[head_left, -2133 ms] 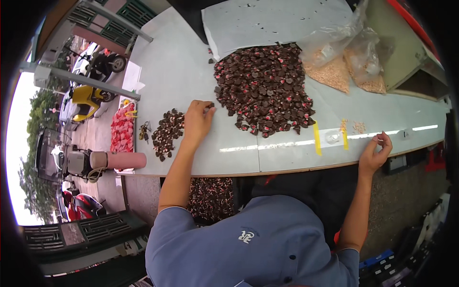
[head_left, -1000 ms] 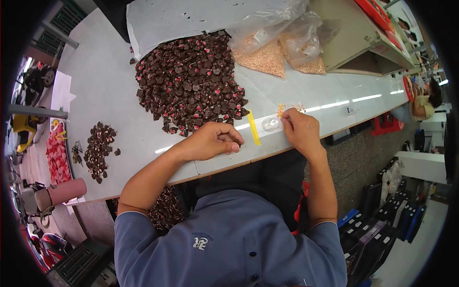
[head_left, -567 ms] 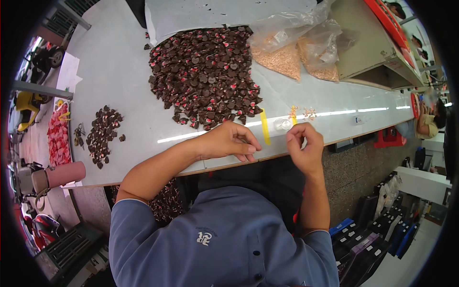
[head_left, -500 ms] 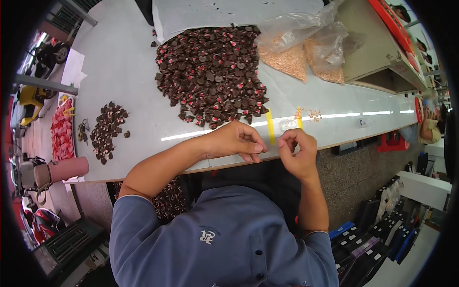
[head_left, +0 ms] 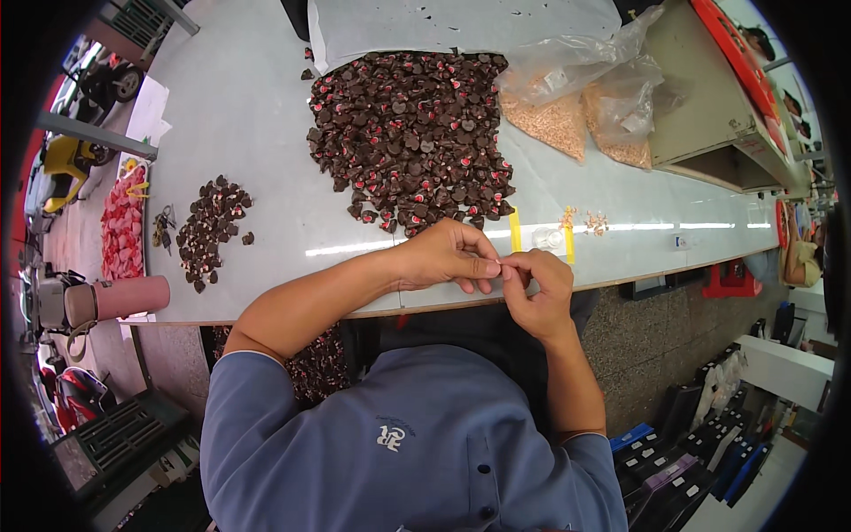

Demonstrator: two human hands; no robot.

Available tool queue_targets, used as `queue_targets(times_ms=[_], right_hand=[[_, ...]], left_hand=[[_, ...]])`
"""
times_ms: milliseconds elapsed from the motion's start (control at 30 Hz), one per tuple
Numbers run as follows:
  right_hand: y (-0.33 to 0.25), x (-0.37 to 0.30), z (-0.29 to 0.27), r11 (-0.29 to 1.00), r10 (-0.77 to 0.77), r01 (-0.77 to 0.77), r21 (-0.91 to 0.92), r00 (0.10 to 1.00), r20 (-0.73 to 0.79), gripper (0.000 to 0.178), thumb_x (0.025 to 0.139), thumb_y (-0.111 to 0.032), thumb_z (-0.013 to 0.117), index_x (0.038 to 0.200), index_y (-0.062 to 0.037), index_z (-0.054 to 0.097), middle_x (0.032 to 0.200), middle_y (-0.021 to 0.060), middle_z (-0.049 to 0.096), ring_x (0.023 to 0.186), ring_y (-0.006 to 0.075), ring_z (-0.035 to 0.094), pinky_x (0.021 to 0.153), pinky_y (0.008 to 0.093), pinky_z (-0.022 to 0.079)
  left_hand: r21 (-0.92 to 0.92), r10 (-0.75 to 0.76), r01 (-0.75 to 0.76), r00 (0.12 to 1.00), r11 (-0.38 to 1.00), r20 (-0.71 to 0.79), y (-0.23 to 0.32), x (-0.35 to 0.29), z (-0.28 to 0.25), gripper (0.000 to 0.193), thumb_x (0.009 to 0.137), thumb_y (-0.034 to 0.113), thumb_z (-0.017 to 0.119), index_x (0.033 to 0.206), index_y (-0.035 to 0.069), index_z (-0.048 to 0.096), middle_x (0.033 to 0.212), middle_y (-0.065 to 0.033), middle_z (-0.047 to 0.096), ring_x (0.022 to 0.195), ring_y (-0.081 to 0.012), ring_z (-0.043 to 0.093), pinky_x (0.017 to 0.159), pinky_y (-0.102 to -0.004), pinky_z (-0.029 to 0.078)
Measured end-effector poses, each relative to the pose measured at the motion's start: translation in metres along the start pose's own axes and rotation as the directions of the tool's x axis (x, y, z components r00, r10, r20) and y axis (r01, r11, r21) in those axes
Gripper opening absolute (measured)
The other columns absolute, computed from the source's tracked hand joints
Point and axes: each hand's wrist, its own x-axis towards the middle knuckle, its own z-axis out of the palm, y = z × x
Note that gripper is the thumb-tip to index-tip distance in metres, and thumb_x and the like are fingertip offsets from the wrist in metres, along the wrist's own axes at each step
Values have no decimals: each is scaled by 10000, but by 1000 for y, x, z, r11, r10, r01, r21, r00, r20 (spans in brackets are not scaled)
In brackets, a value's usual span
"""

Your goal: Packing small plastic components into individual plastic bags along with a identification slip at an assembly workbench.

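Note:
My left hand [head_left: 446,257] and my right hand [head_left: 542,291] meet above the table's near edge, thumb and fingers of each pinched together. Their fingertips touch around something tiny and pale, too small to name. Just beyond my left hand spreads a big pile of small dark brown pieces [head_left: 408,142], some showing red or pink faces. Past my right fingers, a small clear container [head_left: 547,238] sits between two yellow tape strips [head_left: 516,232]. A scatter of tiny orange-tan pieces [head_left: 596,223] lies to its right.
Two clear bags of tan pieces [head_left: 545,120] lie at the far right, beside a grey metal box [head_left: 700,89]. A smaller dark pile [head_left: 208,226], keys [head_left: 163,226], a bag of pink-red pieces [head_left: 121,230] and a pink bottle [head_left: 133,297] are at left.
My right hand has moved left, and its fingertips now meet those of my left hand, where there was a gap before. The whole view has shifted slightly.

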Motion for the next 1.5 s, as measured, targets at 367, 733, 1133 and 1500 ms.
queue_targets(times_ms=[367, 733, 1133, 1500], right_hand=[[-14, 18, -24, 990, 46, -7, -144, 963, 267, 143, 778, 5, 702, 893, -44, 632, 607, 46, 586, 527, 177, 579, 494, 290, 431], [-12, 21, -23, 979, -61, 120, -164, 942, 329, 149, 756, -13, 721, 865, -73, 641, 612, 42, 590, 527, 223, 564, 495, 340, 428], [-11, 20, -29, 950, -110, 194, -246, 942, 317, 159, 754, -5, 716, 878, -67, 639, 668, 54, 622, 563, 261, 585, 537, 365, 454], [-6, 40, -81, 755, -58, 281, -593, 929, 366, 132, 791, -17, 694, 867, -56, 593, 678, 75, 613, 579, 269, 584, 554, 388, 439]], left_hand=[[236, 171, -158, 985, 959, -32, -3, 3, 3, 73, 863, 47, 738, 900, 12, 686, 978, -33, 647, 789, -107, 661, 586, -225, 517], [221, 6, -6, 1000, 975, 0, 8, -2, -3, 104, 870, 114, 749, 910, 35, 694, 897, -24, 700, 779, -112, 686, 573, -231, 512], [218, 2, 0, 1000, 976, -7, 10, 1, -2, 140, 862, 129, 759, 936, 24, 704, 863, -41, 709, 774, -120, 696, 567, -233, 500], [211, -25, 21, 1000, 977, 15, 11, -1, -3, 229, 875, 48, 714, 1098, 1, 692, 961, -82, 720, 850, -129, 697, 619, -241, 530]])
